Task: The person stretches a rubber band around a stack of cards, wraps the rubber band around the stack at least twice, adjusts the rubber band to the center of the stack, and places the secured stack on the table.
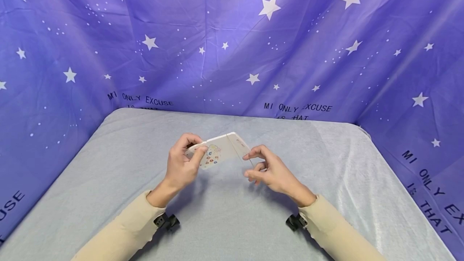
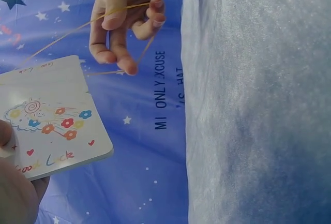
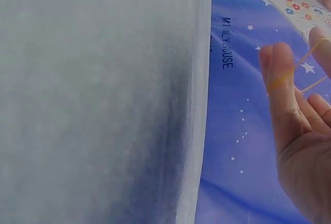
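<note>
Above the table, my left hand (image 1: 183,166) pinches a small white notebook (image 1: 222,151) by its left end, thumb on the front cover. Colourful flowers, a cloud and "Good Luck" lettering decorate that cover (image 2: 67,141). A thin yellow rubber band (image 2: 132,7) runs from the notebook's far end to my right hand (image 1: 275,172). In the left wrist view, the bent fingers of that hand hold the band stretched out in a loop. The right wrist view shows the band pressed across one fingertip (image 3: 281,61). The notebook's back is hidden.
A grey cloth covers the table (image 1: 232,220) beneath both hands. Purple curtains (image 1: 232,63) with white stars and black lettering hang behind and at the sides. Each beige sleeve carries a small black wrist camera (image 1: 167,221).
</note>
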`<state>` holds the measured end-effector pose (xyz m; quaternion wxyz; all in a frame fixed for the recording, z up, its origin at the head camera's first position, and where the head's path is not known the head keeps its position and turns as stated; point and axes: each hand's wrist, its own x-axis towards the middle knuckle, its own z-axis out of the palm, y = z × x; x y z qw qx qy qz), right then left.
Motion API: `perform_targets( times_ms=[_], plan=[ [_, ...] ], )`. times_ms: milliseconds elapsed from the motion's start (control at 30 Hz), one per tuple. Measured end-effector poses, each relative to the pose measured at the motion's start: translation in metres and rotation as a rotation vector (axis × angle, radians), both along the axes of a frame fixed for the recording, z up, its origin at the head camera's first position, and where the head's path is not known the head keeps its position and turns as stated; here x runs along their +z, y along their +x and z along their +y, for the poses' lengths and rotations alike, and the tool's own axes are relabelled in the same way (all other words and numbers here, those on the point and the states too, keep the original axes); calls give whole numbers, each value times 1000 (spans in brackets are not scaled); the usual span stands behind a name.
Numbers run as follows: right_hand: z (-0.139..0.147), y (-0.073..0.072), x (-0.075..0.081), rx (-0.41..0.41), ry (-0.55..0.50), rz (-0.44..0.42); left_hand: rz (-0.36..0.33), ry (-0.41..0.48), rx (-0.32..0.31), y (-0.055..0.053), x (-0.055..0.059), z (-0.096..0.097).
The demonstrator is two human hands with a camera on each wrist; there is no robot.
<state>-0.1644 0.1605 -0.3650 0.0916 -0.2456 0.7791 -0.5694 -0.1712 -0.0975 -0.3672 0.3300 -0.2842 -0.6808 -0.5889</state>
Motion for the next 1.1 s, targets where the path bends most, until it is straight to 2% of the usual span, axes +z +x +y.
perform_targets(
  times_ms=[167, 267, 367, 500, 700, 800, 900, 1000, 1100],
  plan=[
    [4, -5, -7, 42, 12, -40, -45, 43, 31, 1, 4, 0],
    [7, -10, -16, 77, 18, -62, -99, 77, 38, 1, 5, -1],
    [9, -13, -21, 130, -20, -90, -177, 124, 46, 0, 5, -2],
    [12, -15, -23, 272, -124, -169, -270, 201, 46, -2, 3, -3],
    [15, -16, -23, 535, -180, -260, -334, 282, 46, 3, 11, -1],
    [14, -17, -25, 701, -304, -355, -345, 318, 51, 3, 12, -1],
    [10, -18, -29, 877, -485, -505, -338, 350, 49, 1, 10, -2],
    [5, -16, -36, 980, -636, -642, -318, 352, 52, 3, 11, -1],
    [-1, -13, -41, 1043, -748, -754, -291, 347, 44, 5, 12, 0]
  ],
)
